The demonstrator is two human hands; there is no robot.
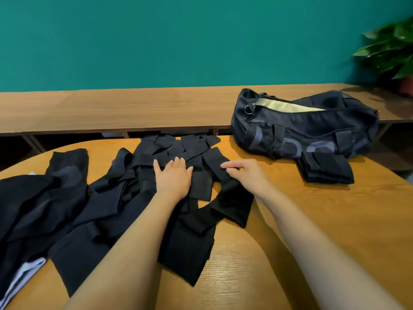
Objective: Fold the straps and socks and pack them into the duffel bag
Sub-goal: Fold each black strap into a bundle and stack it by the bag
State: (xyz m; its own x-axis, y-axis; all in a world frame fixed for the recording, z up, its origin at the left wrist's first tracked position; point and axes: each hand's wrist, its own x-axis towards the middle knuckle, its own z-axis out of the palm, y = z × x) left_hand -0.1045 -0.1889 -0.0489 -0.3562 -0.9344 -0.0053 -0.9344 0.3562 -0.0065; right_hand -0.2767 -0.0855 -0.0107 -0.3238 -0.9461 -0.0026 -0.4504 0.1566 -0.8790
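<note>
Socks (190,242) lie under the flat left hand (173,179); right hand (247,175) pinches one.

Teal wall (156,41), long wooden shelf (111,108) along it, rounded wooden table (335,209), potted plant (391,48) at right

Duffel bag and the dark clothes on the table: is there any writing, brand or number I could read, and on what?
Duffel bag: large pale grey letters along its side, partly hidden; only rounded shapes show, not readable as a word.
Dark cloth at the left: a pale grey print, too folded to read.
No other word, label, number or sign shows.
</note>
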